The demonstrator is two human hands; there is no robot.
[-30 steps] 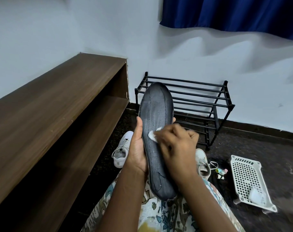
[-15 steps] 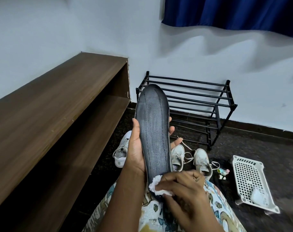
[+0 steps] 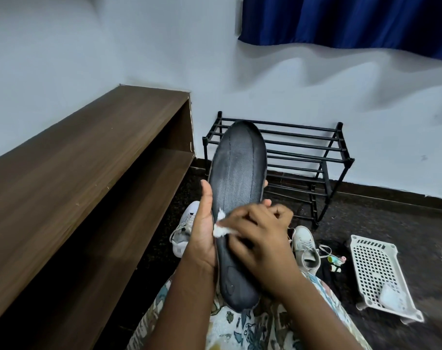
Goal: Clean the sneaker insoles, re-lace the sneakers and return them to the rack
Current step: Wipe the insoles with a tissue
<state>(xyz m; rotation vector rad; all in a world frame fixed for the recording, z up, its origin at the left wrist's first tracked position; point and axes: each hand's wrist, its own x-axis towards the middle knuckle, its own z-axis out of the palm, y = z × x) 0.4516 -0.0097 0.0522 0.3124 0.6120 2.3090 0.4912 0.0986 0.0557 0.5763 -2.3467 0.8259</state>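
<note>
A long dark grey insole (image 3: pixel 237 178) stands upright in front of me, toe end up. My left hand (image 3: pixel 202 238) grips it from behind at the middle, thumb along its left edge. Across the insole's middle lies my right hand (image 3: pixel 260 238), pinching a small white wipe (image 3: pixel 221 229) against the surface. Two white sneakers sit on the dark floor, one left (image 3: pixel 186 228) of my hands and one right (image 3: pixel 307 248), with loose laces by the right one. The black metal shoe rack (image 3: pixel 315 152) stands against the wall behind the insole.
A brown wooden shelf unit (image 3: pixel 88 173) runs along the left. A white perforated plastic tray (image 3: pixel 376 271) lies on the floor at right, with a pale wad in it. Small coloured items (image 3: pixel 337 261) lie between tray and sneaker. A blue curtain hangs above.
My right hand has moved the wipe up the insole from its heel end to the middle, after going down it before. The left hand keeps its hold.
</note>
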